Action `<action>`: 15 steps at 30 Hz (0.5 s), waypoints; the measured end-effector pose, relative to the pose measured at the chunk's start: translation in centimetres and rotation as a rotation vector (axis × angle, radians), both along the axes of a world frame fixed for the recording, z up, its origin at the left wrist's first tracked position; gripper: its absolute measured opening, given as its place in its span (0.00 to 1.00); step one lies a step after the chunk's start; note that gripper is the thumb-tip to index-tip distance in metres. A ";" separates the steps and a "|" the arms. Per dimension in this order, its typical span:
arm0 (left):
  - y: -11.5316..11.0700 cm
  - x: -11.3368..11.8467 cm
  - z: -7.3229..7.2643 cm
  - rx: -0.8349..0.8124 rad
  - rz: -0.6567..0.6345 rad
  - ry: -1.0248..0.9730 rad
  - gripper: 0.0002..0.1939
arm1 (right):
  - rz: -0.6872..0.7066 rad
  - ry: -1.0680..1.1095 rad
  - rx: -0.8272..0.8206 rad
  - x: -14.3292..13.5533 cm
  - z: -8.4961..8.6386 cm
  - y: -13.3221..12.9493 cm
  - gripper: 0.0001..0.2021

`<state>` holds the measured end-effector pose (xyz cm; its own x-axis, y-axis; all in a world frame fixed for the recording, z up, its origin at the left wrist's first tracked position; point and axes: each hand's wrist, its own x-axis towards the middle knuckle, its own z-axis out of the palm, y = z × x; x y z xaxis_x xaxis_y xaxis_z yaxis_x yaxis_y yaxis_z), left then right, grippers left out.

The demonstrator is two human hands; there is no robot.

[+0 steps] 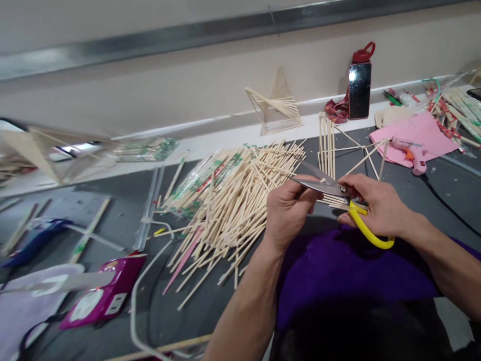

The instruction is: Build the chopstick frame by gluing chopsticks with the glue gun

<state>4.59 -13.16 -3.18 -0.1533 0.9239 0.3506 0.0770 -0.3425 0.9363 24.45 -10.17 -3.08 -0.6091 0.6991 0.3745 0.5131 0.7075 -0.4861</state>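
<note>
Scissors (330,189), one pair, yellow-handled: gripped in your right hand (378,205), long axis running from handles near 4 o'clock to parted blade tips near 10 o'clock, reaching your left hand (287,213). Left hand: fingers bent beside the blades; whether they grip a stick, you cannot tell. Stick pile (229,215): on the worktop (122,215), 9 o'clock from your left hand, the nearer one. Stick frame (326,150): at 11 o'clock from your right hand.
</note>
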 end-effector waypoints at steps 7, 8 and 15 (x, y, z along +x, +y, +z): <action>0.0 -0.3 0.4 -0.061 -0.073 -0.003 0.05 | 0.045 0.041 -0.005 0.1 -0.2 0.2 0.23; 0.0 -0.3 0.4 -0.057 -0.071 -0.001 0.05 | 0.051 0.048 -0.004 0.0 -0.2 0.2 0.23; -0.2 0.1 -0.1 -0.029 -0.014 -0.008 0.06 | 0.059 0.046 -0.002 0.0 -0.1 0.2 0.22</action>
<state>4.73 -13.31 -3.28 -0.1427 0.9356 0.3229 0.0650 -0.3167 0.9463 24.49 -9.98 -3.14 -0.6320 0.6629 0.4014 0.4474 0.7350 -0.5095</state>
